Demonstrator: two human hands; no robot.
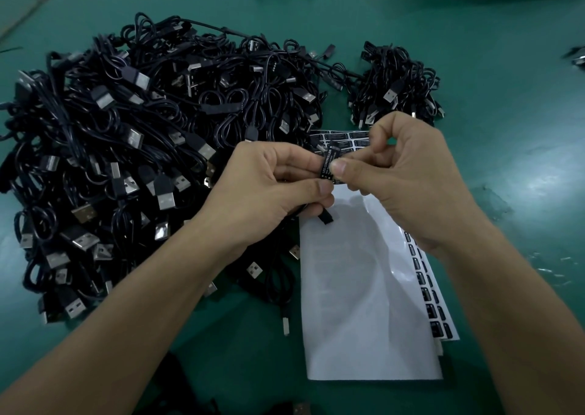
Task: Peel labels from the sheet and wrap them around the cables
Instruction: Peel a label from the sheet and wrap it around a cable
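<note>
We saw two bare hands in the middle of the frame. The left hand (272,177) and the right hand (408,174) both pinched one small black label with white letters (327,164). Below them lay one white peeled sheet (364,304) on a green table (506,98). Two heaps of black USB cables showed: a big heap (133,149) at left, a small heap (395,85) at upper right. The hands hid part of a sheet of black labels (345,141).
</note>
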